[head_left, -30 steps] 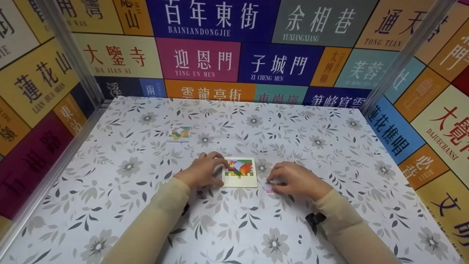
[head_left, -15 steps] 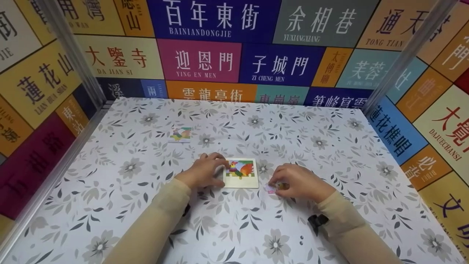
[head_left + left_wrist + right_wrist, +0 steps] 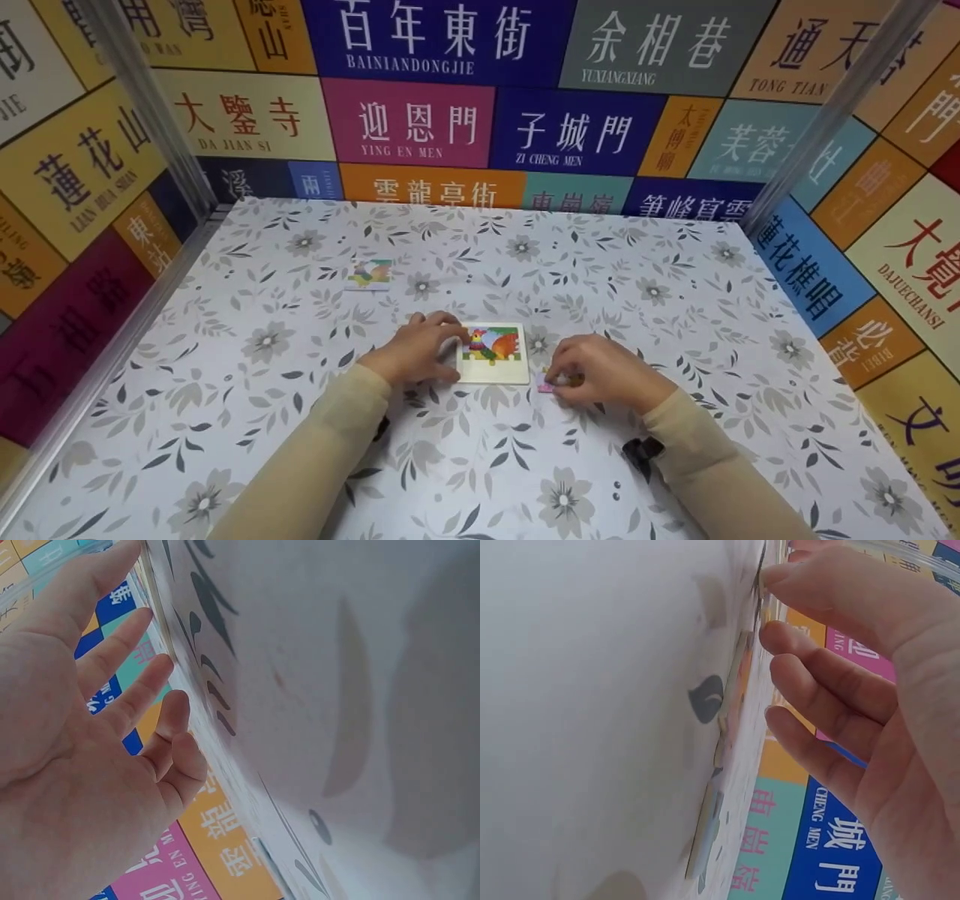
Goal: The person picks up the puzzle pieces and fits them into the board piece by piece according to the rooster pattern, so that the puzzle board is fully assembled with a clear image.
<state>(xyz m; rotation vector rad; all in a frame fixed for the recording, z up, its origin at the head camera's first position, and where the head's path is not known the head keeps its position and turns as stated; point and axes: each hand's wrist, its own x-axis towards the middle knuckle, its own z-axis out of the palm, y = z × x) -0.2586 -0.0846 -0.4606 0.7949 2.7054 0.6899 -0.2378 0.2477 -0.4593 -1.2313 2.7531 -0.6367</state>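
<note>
A cream jigsaw tray point(image 3: 492, 372) lies mid-table in the head view. Assembled pieces with a rooster picture point(image 3: 495, 343) fill its upper part; its lower strip is bare. Along the tray's left side rests my left hand point(image 3: 420, 349), thumb at the lower corner and fingertips at the upper one, spread apart in the left wrist view. To the right of the tray, my right hand point(image 3: 604, 373) pinches a small jigsaw piece point(image 3: 765, 609) low over the cloth, largely hidden by its fingers. A pinkish piece point(image 3: 544, 384) shows beside the fingertips.
More jigsaw pieces point(image 3: 737, 694) lie flat near the right hand in the right wrist view. A colourful picture piece point(image 3: 368, 274) lies farther back on the left. The floral-covered table point(image 3: 480, 457) is enclosed by panels point(image 3: 409, 124) printed with place names.
My right hand shifts slightly right, then back left and down, staying over the jigsaw pieces and covering more of the pinkish one. The left hand and tray stay in place.
</note>
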